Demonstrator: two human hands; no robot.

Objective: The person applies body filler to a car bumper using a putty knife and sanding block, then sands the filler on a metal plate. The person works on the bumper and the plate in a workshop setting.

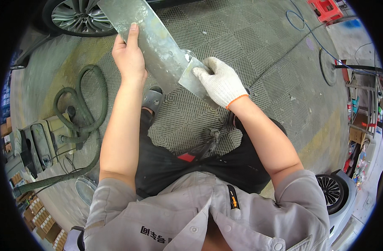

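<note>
Our bare left hand (132, 56) pinches the large plate (154, 42), which extends mostly to its right; our gloved right hand (223, 81) pinches the small plate (194, 80), to its left. We judge that a slack left grip could let the large plate tilt.

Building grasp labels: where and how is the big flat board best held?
Likely the left long edge of the board, coming from the left, pinched above and below: it is thin and flat. The bare left hand grips there; the gloved right hand holds a scraper at the lower right end, best kept clear.
</note>
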